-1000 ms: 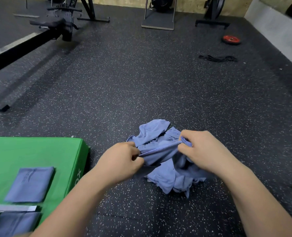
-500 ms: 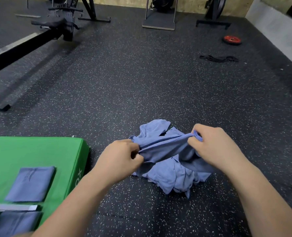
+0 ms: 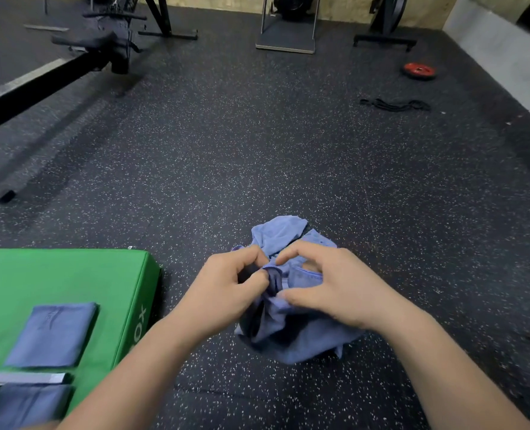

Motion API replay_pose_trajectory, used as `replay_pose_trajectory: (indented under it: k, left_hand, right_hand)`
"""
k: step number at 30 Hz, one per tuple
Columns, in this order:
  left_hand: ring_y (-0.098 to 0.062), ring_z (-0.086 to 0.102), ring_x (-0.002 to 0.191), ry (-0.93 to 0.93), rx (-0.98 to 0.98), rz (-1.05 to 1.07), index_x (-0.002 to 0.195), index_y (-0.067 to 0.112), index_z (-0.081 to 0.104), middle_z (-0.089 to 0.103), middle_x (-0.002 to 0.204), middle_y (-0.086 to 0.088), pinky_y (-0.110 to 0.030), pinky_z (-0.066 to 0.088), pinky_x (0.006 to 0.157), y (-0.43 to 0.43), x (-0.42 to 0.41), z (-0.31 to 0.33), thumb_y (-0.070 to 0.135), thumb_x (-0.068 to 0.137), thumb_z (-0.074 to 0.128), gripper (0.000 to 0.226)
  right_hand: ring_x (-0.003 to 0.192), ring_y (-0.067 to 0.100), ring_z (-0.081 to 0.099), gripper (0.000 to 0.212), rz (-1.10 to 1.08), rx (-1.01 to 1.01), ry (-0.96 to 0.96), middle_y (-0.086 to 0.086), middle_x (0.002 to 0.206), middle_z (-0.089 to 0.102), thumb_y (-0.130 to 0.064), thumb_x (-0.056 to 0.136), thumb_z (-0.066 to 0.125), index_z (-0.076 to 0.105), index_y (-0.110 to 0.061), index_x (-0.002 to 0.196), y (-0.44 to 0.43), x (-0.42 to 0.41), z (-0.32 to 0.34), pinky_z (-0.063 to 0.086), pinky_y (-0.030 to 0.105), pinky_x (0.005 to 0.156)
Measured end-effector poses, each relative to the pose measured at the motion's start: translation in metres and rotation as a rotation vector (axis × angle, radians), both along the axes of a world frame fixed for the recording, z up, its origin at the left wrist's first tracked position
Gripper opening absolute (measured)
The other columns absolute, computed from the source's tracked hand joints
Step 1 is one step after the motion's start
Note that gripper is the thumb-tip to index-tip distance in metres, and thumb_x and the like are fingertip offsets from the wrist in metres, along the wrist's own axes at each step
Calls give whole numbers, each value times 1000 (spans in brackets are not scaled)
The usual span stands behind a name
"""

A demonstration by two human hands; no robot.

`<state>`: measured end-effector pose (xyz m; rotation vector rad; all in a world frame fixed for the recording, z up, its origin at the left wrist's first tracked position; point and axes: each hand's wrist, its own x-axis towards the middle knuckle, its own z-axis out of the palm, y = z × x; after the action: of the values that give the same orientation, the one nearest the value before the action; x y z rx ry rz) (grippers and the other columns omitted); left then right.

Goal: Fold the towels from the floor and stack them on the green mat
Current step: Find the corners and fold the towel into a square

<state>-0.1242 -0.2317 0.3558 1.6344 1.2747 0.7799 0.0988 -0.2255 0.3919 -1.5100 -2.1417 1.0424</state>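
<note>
My left hand (image 3: 226, 290) and right hand (image 3: 335, 293) pinch the crumpled towel (image 3: 291, 342) (its hem, I think); I should walk each grip to a corner, then spread it flat.

Two folded towels (image 3: 54, 335), one mat (image 3: 55, 274), one plate (image 3: 419, 70).
</note>
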Motion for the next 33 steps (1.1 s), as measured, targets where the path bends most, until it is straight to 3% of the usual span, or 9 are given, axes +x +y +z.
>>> replay_pose_trajectory:
  k: [8, 11, 14, 18, 20, 25, 27, 31, 33]
  left_hand:
    - [-15, 50, 74, -131, -81, 9, 94, 21, 69, 59, 75, -10, -38, 41, 73, 3, -4, -2, 34, 88, 62, 17]
    - [-19, 55, 81, -197, -135, -27, 96, 19, 71, 67, 89, -25, -42, 44, 80, 3, -6, 0, 37, 94, 63, 21]
    - [-17, 62, 92, -209, -145, -50, 102, 20, 76, 76, 99, -13, -42, 46, 90, 3, -9, 5, 28, 95, 56, 22]
    - [-28, 67, 108, -210, -204, -88, 125, 30, 73, 77, 120, -10, -56, 49, 103, 5, -15, 9, 20, 79, 53, 51]
    - [-40, 68, 104, -140, -151, -96, 129, 36, 69, 76, 119, -8, -66, 51, 100, 5, -16, 8, 25, 75, 59, 56]
    - [-42, 63, 92, -79, -28, -54, 140, 35, 59, 73, 102, -15, -59, 54, 90, 7, -16, -2, 22, 93, 66, 49]
    - [-43, 62, 86, -84, 5, -23, 137, 33, 59, 73, 96, -19, -61, 53, 87, 9, -16, -3, 31, 98, 65, 39]
    - [-36, 70, 89, -21, 94, 58, 114, 30, 70, 79, 92, 0, -57, 57, 86, 8, -16, 0, 35, 106, 66, 10]
    - [-31, 71, 88, -10, 123, 84, 104, 28, 75, 78, 89, 2, -52, 58, 84, 8, -16, 1, 36, 105, 68, 11]
  right_hand:
    - [59, 11, 39, 30, -45, 154, 108, -2, 62, 39, -41, 89, 82, 58, -42, 106, -7, -16, -5, 37, 38, 61]
    - [58, 12, 41, 24, -47, 164, 88, -7, 60, 44, -43, 92, 78, 58, -35, 103, -7, -16, -6, 32, 35, 58]
    - [58, 11, 42, 27, -41, 161, 80, -11, 60, 49, -46, 95, 76, 54, -31, 90, -6, -14, -8, 30, 30, 57]
    - [55, 13, 40, 30, -41, 162, 25, -8, 58, 47, -48, 100, 69, 48, -31, 86, -4, -9, -11, 29, 32, 56]
    - [54, 14, 38, 30, -29, 137, -5, -4, 57, 47, -47, 100, 66, 47, -29, 87, -3, -8, -12, 31, 35, 56]
    - [54, 13, 41, 23, 1, 66, -56, -5, 59, 51, -50, 100, 60, 49, -31, 91, -3, -10, -14, 38, 39, 59]
    - [56, 12, 42, 17, 10, 64, -62, -3, 61, 51, -47, 102, 58, 51, -33, 95, -4, -11, -14, 40, 40, 60]
    - [56, 13, 43, 17, 6, 62, -39, 3, 65, 55, -44, 102, 61, 52, -31, 94, -4, -13, -13, 42, 41, 61]
    - [60, 17, 50, 24, 0, 71, -31, 5, 67, 59, -48, 101, 62, 51, -30, 90, -4, -14, -14, 47, 43, 66]
